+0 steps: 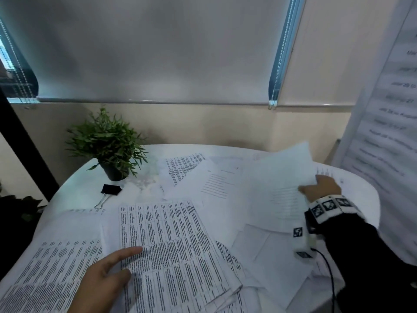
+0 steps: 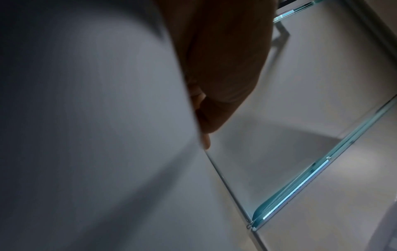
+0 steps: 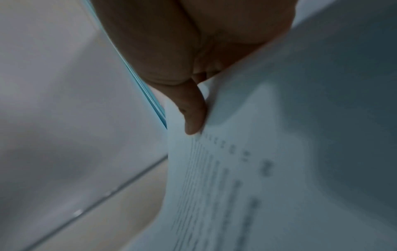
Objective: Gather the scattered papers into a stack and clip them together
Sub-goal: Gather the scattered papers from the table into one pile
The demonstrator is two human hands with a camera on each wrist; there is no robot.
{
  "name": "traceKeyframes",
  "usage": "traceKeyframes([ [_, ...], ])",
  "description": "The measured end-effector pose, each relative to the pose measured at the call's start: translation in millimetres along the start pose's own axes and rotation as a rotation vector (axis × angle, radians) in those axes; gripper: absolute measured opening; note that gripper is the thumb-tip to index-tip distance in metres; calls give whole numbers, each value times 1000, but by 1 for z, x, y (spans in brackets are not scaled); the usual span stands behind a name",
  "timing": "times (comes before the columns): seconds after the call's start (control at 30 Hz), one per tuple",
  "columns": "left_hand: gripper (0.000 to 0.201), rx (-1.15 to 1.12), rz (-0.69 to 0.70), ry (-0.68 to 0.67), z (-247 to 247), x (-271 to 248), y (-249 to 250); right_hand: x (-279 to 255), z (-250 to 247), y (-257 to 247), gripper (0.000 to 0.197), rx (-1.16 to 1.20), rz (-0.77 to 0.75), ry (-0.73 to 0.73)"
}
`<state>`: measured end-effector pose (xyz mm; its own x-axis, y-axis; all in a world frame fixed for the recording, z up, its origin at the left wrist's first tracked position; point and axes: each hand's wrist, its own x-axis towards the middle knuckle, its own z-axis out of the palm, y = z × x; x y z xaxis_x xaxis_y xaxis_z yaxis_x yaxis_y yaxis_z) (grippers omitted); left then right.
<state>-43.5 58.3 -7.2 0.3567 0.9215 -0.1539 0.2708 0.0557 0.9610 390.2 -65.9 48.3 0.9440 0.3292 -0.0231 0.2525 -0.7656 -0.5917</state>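
Several printed papers lie scattered and overlapping on a round white table. My left hand rests at the near left on a densely printed sheet, with its index finger stretched out flat. In the left wrist view, that hand lies along the edge of a blurred sheet. At the right, my right hand pinches the edge of a white sheet, whose far end is raised off the table. The right wrist view shows the thumb pressed on this sheet. A black binder clip lies apart at the back left.
A small potted plant stands at the table's back left, just behind the clip. A tall printed banner leans at the right beside the table. A window blind and wall close off the far side.
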Motion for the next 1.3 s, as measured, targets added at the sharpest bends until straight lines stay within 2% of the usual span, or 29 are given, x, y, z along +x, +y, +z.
traceKeyframes([
  [0.07,49,-9,-25,-15,0,0,0,-3,-18,-2,54,34,-60,76],
  [0.13,51,-29,-63,-14,0,3,-3,-9,-25,0,40,142,-100,96],
  [0.23,53,-52,-42,-20,2,4,-6,-17,-28,9,22,352,-109,21],
  [0.33,54,-77,-43,-50,2,4,-7,-27,-29,9,16,495,-105,-53],
  [0.4,55,-131,-71,-54,4,8,-11,-40,-29,0,20,677,-129,-216],
  [0.47,53,-193,-72,-28,8,5,-5,-52,-19,-10,59,813,-186,-403],
  [0.5,45,-232,-52,-21,10,2,-1,-60,-11,-14,71,822,-196,-473],
  [0.53,32,-294,-57,-10,15,-1,5,-69,1,-18,65,817,-209,-541],
  [0.57,24,-410,-98,-31,21,-8,17,-81,13,-23,48,785,-233,-609],
  [0.6,30,-537,-164,-32,27,-11,24,-94,27,-28,31,745,-268,-673],
  [0.63,36,-626,-197,-39,30,-11,21,-108,39,-32,25,692,-307,-716],
  [0.7,39,-659,-216,-11,30,-8,9,-129,60,-35,22,597,-373,-761],
  [0.77,29,-576,-161,64,26,-4,-2,-138,69,-37,18,507,-419,-722],
  [0.83,18,-609,-123,96,20,-2,-12,-131,65,-35,15,433,-413,-543],
  [0.93,35,-567,-112,115,12,3,-23,-111,42,-33,17,581,-304,-216],
  [1.0,38,-542,-89,96,11,2,-23,-103,28,-32,25,708,-283,-149],
  [1.07,45,-549,-65,80,14,2,-19,-106,30,-33,23,645,-346,-183],
  [1.13,58,-556,-88,73,17,1,-17,-119,47,-34,16,549,-415,-320],
  [1.2,79,-503,-122,13,19,0,-16,-135,70,-31,14,396,-511,-447],
  [1.23,81,-446,-107,-14,19,0,-15,-143,82,-29,16,318,-556,-491],
  [1.27,71,-375,-68,3,21,-1,-12,-150,91,-29,19,275,-576,-520],
  [1.3,49,-316,6,36,22,-3,-8,-158,97,-30,25,277,-575,-547],
])
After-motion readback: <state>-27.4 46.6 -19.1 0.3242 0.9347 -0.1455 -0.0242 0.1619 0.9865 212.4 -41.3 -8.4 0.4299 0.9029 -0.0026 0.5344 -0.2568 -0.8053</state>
